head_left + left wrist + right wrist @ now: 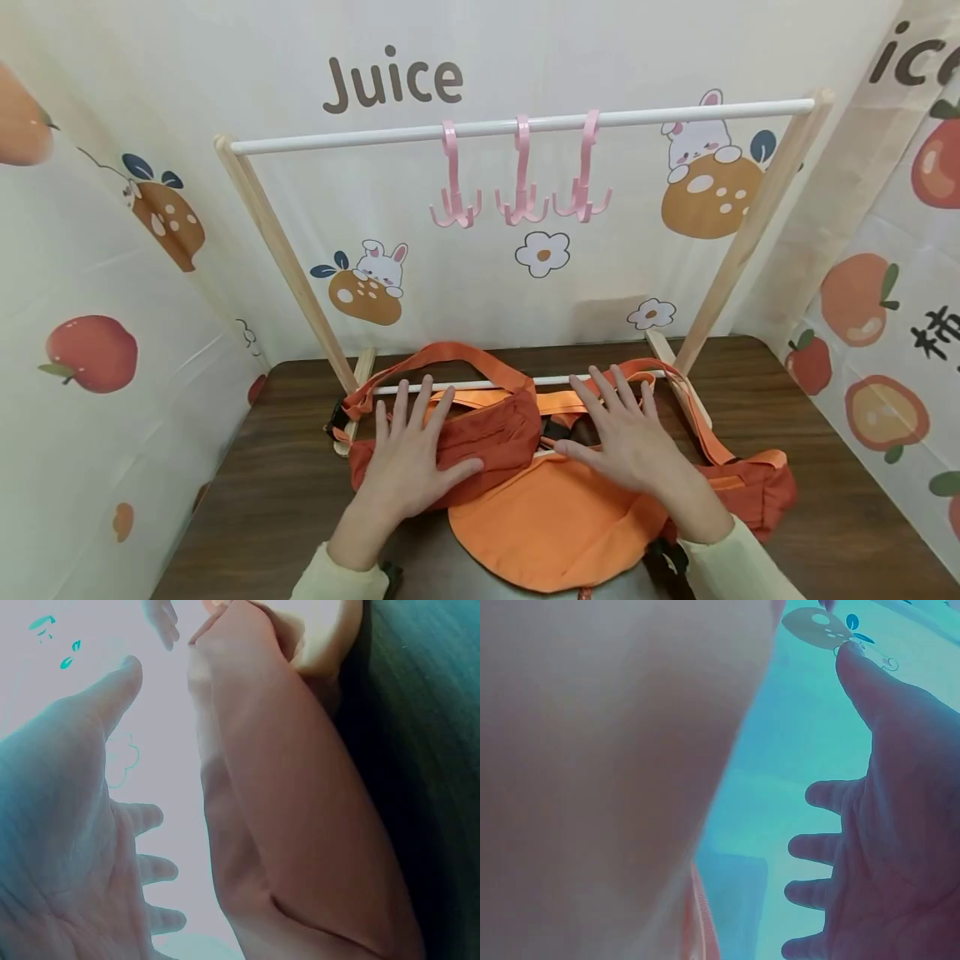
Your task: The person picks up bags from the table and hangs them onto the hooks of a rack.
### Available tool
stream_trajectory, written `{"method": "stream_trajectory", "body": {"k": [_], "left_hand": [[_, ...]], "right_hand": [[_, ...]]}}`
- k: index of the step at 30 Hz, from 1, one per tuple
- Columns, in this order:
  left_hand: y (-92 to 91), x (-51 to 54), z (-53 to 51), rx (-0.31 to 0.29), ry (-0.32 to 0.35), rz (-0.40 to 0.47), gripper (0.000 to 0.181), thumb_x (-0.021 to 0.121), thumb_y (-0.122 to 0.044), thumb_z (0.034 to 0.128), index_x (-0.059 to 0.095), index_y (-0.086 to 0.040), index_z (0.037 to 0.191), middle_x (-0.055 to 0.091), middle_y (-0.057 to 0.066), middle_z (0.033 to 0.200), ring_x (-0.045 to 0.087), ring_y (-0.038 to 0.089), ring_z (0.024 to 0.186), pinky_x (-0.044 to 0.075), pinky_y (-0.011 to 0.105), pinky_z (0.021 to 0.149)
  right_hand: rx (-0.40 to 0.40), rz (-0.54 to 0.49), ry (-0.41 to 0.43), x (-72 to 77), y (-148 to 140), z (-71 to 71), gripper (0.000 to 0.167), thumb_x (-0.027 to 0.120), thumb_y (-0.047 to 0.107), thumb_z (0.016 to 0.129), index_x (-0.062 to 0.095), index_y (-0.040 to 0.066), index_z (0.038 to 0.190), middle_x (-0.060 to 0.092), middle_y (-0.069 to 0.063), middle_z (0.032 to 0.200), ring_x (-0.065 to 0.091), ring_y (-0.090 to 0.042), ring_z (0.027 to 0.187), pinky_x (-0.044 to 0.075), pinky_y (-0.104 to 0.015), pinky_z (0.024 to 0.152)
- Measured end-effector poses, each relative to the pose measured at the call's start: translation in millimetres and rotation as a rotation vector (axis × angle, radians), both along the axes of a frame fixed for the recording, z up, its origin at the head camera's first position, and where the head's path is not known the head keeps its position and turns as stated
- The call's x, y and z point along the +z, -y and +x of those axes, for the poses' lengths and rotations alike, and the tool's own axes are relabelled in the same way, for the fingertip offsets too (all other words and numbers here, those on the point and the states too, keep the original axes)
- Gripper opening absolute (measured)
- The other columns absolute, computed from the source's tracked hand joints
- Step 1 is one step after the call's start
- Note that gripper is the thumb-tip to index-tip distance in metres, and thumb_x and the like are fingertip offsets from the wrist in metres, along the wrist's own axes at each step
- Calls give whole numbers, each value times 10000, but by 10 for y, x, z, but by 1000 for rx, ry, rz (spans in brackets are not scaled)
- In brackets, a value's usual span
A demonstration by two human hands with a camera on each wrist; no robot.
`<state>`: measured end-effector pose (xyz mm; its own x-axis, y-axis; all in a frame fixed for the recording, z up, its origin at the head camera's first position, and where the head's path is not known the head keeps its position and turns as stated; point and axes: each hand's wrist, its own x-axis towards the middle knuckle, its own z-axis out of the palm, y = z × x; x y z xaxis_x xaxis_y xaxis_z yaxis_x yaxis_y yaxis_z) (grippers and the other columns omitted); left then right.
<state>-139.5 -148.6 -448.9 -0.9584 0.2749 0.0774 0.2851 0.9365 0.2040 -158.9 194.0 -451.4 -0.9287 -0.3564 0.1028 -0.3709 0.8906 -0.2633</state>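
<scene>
Several waist bags lie together on the table. A rust-red waist bag is on the left, an orange waist bag in front at the middle, and another rust-red waist bag at the right. Over the left bag my left hand is spread with straight fingers and grips nothing. My right hand is likewise spread above the orange bag's right part. In the left wrist view, a gap separates the left hand from the bag fabric. Blurred fabric fills much of the right wrist view, beside the right hand.
Behind the bags stands a rack with wooden legs and a white top bar. Three pink hooks hang from that bar. Orange straps lie across its lower bar. Printed cloth walls surround the dark wooden table.
</scene>
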Motion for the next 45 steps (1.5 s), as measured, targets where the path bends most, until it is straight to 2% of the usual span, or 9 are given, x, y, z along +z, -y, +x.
{"method": "stream_trajectory", "body": {"k": [10, 18, 26, 34, 38, 45], "left_hand": [[4, 54, -58, -14, -12, -5, 1114, 565, -880, 864, 194, -269, 1718, 37, 115, 1781, -55, 442, 1612, -10, 749, 1203], [46, 71, -145, -26, -75, -5, 1074, 628, -821, 879, 257, -245, 1706, 117, 130, 1771, 58, 444, 1610, 86, 758, 1200], [87, 97, -235, -27, -71, -4, 1038, 635, -781, 907, 283, -209, 1698, 194, 163, 1750, 128, 459, 1598, 129, 764, 1191], [124, 164, -359, -24, -89, 1, 1023, 681, -740, 904, 323, -180, 1682, 248, 175, 1731, 205, 474, 1574, 166, 770, 1180], [139, 195, -441, -33, -96, 17, 1011, 680, -734, 911, 343, -159, 1671, 289, 187, 1711, 235, 478, 1563, 181, 761, 1182], [193, 221, -578, -25, -96, -8, 993, 656, -727, 932, 347, -126, 1660, 364, 188, 1663, 291, 461, 1538, 246, 755, 1162]], "right_hand": [[13, 46, -7, 171, 53, -59, 999, 548, 798, 946, 286, 193, 1697, 219, -169, 1739, 84, -448, 1606, 50, -757, 1195], [41, 50, -27, 280, 120, -148, 1041, 445, 875, 924, 300, 189, 1692, 277, -157, 1721, 175, -433, 1593, 94, -740, 1207], [80, 62, -32, 337, 234, -245, 938, 592, 737, 966, 379, 141, 1659, 388, -175, 1666, 290, -450, 1552, 191, -729, 1198], [124, 72, 30, 430, 365, -383, 881, 590, 687, 997, 400, 122, 1646, 443, -178, 1627, 359, -439, 1519, 260, -680, 1198], [138, 71, 42, 460, 437, -469, 846, 611, 643, 1009, 420, 102, 1631, 484, -168, 1596, 420, -422, 1483, 300, -653, 1192], [172, 64, 39, 457, 598, -627, 734, 630, 541, 1043, 473, 74, 1587, 543, -165, 1541, 522, -403, 1399, 386, -616, 1149]]}}
